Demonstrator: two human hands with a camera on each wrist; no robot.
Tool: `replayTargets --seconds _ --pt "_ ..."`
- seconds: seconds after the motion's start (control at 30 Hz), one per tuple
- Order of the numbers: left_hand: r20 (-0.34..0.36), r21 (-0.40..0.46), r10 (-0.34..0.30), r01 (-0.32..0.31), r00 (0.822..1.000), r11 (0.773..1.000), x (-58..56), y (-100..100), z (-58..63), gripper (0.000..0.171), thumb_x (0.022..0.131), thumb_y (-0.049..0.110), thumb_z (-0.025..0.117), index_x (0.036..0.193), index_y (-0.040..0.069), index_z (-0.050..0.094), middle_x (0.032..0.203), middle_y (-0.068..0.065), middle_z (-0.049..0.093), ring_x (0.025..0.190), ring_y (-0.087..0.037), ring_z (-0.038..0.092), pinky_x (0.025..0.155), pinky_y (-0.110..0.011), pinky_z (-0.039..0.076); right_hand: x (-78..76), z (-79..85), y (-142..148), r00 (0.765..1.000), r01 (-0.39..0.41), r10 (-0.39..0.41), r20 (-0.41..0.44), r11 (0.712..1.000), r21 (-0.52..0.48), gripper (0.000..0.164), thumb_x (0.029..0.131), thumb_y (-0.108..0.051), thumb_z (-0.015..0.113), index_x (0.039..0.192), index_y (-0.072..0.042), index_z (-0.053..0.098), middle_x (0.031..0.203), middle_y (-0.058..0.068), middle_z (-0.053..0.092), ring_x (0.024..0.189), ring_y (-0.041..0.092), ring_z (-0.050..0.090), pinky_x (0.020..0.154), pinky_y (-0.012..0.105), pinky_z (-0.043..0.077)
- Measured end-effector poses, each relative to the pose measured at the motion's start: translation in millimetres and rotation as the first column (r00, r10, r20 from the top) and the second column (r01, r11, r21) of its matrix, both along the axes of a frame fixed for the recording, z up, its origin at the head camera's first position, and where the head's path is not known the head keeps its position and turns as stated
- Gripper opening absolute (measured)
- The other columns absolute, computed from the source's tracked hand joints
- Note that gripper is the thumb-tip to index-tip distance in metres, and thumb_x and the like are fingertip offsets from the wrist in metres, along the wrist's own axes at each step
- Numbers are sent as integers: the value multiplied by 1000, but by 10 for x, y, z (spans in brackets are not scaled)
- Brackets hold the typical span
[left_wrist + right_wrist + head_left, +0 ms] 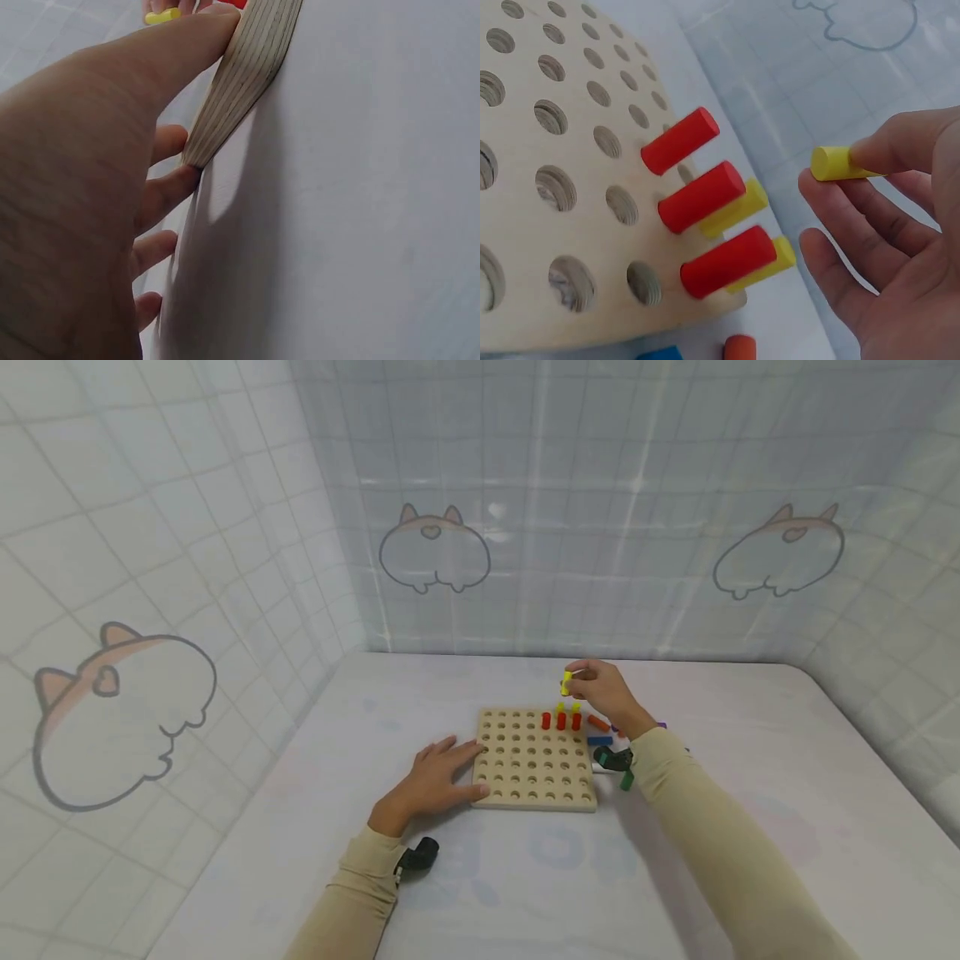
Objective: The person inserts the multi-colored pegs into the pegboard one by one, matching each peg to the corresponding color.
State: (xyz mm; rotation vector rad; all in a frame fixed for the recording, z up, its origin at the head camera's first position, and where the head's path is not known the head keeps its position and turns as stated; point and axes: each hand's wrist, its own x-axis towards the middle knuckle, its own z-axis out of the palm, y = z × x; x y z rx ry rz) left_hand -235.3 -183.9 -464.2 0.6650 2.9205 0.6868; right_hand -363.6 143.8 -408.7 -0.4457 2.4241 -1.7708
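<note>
Head view | yellow peg (566, 683) pinched by right grip (602, 691), held beyond board (523, 757) | left grip (435, 779) spread against board edge | step: peg insertion, presumably | next: alignment over back-row hole (685, 175) apparently needed

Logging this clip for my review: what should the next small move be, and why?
Probably lower the yellow peg pinched in the right hand into the open hole behind the leftmost red peg: the other two red pegs have yellow pegs behind them.
</note>
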Motion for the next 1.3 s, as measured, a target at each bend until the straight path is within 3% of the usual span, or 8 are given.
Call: replayTargets --seconds 0.17,0.53,0.73,0.97,1.3 --pt "-2 -18 -8 8 1000 1000 -54 28 50 81 88 67 62 154 23 44 157 1 41 148 -34 23 114 -63 17 -18 53 -22 999 13 -11 -32 998 59 32 98 -17 64 128 -7 59 118 15 65 110 35 63 100 56 47" --pt "51 -74 -17 21 999 997 -235 74 96 92 82 67 70 156 22 39 160 -7 34 146 -38 25 112 -64 21 -47 -16 -119 998 -24 33 -52 985 169 32 99 -17 64 130 -9 61 123 16 63 106 33 62 91 49 50" --pt "98 -90 -5 13 995 996 -304 78 117 100 78 70 70 158 21 34 163 -8 27 148 -37 21 115 -62 17 -25 -13 -202 997 -35 47 -54 978 205 33 98 -17 66 130 -11 65 125 14 61 113 32 58 94 49 51" --pt "135 -26 -4 8 991 1000 -306 59 98 104 76 65 74 160 20 31 164 -8 24 152 -31 14 118 -60 6 -38 -83 -230 996 -71 83 -40 968 242 34 98 -18 65 131 -7 64 123 11 62 112 30 58 91 45 52" --pt "127 17 -7 5 992 1000 -291 51 77 106 78 64 74 161 18 27 165 -8 23 153 -28 10 120 -56 -2 -70 -192 -227 995 -89 95 -13 966 241 35 99 -17 64 131 -3 63 122 10 62 109 28 60 94 46 50"
